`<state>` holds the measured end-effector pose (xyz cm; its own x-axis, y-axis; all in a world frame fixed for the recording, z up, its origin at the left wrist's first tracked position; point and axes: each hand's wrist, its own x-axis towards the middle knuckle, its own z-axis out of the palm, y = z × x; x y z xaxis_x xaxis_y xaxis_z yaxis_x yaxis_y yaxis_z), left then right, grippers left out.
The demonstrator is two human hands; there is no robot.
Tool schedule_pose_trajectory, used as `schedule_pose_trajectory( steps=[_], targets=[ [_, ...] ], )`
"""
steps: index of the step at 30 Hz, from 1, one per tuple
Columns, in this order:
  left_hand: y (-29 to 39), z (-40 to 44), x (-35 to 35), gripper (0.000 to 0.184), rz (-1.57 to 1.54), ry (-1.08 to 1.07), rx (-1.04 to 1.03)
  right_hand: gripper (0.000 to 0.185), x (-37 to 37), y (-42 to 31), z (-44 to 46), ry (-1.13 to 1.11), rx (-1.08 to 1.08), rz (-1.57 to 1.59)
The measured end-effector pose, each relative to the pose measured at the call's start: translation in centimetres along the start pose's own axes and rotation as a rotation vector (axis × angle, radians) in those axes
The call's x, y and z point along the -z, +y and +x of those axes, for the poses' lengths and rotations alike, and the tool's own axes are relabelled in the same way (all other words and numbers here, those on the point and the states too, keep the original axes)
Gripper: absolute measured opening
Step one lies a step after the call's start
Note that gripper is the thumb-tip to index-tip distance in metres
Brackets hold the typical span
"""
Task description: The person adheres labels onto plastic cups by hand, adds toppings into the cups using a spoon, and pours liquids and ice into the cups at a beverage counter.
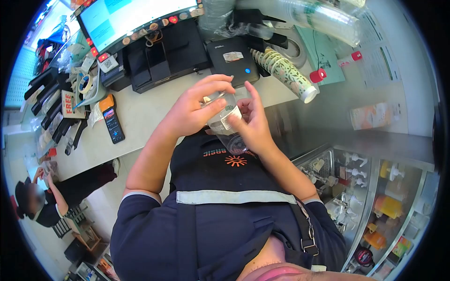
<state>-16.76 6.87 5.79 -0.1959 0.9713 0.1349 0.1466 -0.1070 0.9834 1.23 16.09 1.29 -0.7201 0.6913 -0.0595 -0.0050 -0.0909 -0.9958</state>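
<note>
A clear plastic cup [220, 125] is tilted in front of my black apron, held between both hands. My left hand [199, 104] is closed round its upper part, thumb across the near side and fingers over the far side. On the cup's side sits a white printed label [231, 118]. My right hand [255, 124] grips the cup from the other side, its thumb at the label's edge and its fingers partly hidden behind the cup.
Beyond my hands are a black printer [233, 58], a cash-drawer-like black box [180, 56], a monitor [126, 23] and stacked patterned paper cups [286, 72]. A phone [113, 124] lies on the counter [145, 110] at left. A co-worker [47, 199] stands far left. Bottles fill shelves [370, 206] at right.
</note>
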Motion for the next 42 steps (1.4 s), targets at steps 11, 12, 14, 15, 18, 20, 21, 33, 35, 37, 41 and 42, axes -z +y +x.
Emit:
schedule_pose_trajectory(
  steps=[11,12,14,15,18,20,21,33,35,37,41,42],
  targets=[
    [0.5,3.7,-5.8,0.032,0.159,-0.238,-0.233,0.061,5.6,5.2,-2.2,0.360,-0.026,0.186],
    [0.8,4.2,-7.3,0.031,0.273,-0.233,-0.282,0.063,7.7,2.9,-4.2,0.190,-0.097,0.126],
    [-1.9,6.0,-8.5,0.033,0.163,-0.261,-0.333,0.075,9.7,2.1,-7.4,0.049,0.099,-0.112],
    [-2.3,7.1,-10.0,0.033,0.136,-0.366,-0.376,0.080,10.1,-0.3,-10.4,0.069,0.016,-0.162],
    [-2.1,7.6,-14.8,0.042,0.017,-0.450,-0.401,0.083,12.0,1.6,-15.8,0.286,-0.076,-0.187],
    [-1.3,6.4,-20.0,0.074,-0.152,-0.508,-0.274,0.079,12.8,3.3,-20.6,0.534,0.039,-0.132],
    [-0.7,5.2,-22.8,0.097,-0.229,-0.486,-0.254,0.075,12.6,3.2,-23.3,0.681,0.092,-0.052],
    [-4.8,-5.6,-41.5,0.087,-0.515,-1.588,0.627,0.054,2.7,10.7,-42.1,1.425,0.012,0.062],
    [-6.5,-6.8,-41.0,0.086,-0.463,-1.688,0.686,0.049,-2.5,20.6,-46.4,1.817,-0.129,0.168],
    [-8.2,-8.2,-39.8,0.083,-0.428,-1.754,0.792,0.049,-13.7,29.5,-50.0,2.187,-0.705,0.019],
    [-11.6,-10.4,-38.0,0.083,-0.279,-1.903,0.848,0.039,-41.4,25.7,-44.7,2.016,-1.491,0.570],
    [-11.6,-11.1,-37.5,0.083,-0.253,-1.933,0.809,0.035,-44.3,17.1,-41.1,1.917,-1.564,0.560]
  ],
)
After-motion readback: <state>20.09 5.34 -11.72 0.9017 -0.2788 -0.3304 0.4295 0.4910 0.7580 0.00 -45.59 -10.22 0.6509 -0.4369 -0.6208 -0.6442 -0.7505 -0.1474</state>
